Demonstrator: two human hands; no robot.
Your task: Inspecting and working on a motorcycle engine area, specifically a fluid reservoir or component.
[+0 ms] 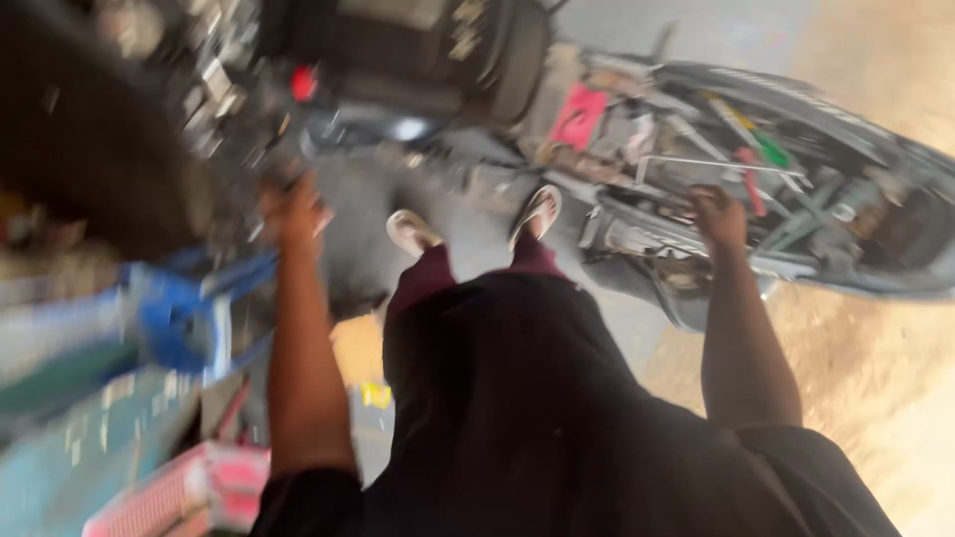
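The view was blurred by motion, so fine detail could not be made out. The landmark was a stripped scooter lying across the upper right of the view, its body panels off and its frame, wires and inner parts bared.

The right hand rested on the scooter's open middle, fingers curled down among the bared frame tubes beside a red and green bundle of wires; whether it gripped a part or only pressed on it could not be told. A pink rag or panel sat on the scooter towards its front end.

The left hand was well apart from the scooter, out to its left, closed around a small object too blurred to name, beside a dark engine-like block with a red spot.

Between the two hands, just short of the scooter, the person's feet in pale sandals stood on grey concrete floor. Farther left of the scooter lay a blue plastic piece and, nearer the person, a pink crate. Sandy ground spread on the scooter's near right side.
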